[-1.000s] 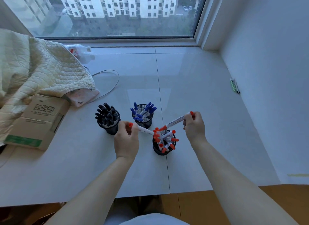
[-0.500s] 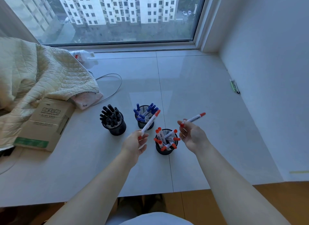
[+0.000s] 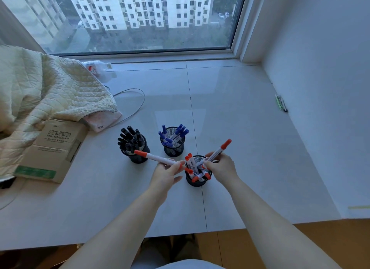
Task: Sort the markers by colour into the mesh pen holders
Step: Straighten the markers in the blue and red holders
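Three black mesh holders stand on the white sill. The left holder is full of black markers, the middle holder has blue ones, and the near holder has red ones. My left hand grips a red-capped white marker that lies nearly level, cap pointing left over the black holder. My right hand grips another red marker, cap up and to the right, its lower end at the rim of the red holder.
A cardboard box and a cream quilt fill the left side. A grey cable loops behind the holders. A plastic bottle lies by the window. Green pens rest against the right wall.
Both hands have come back toward the red holder. The left marker swung from upright to nearly level, and the right marker's lower end dropped to the holder's rim.
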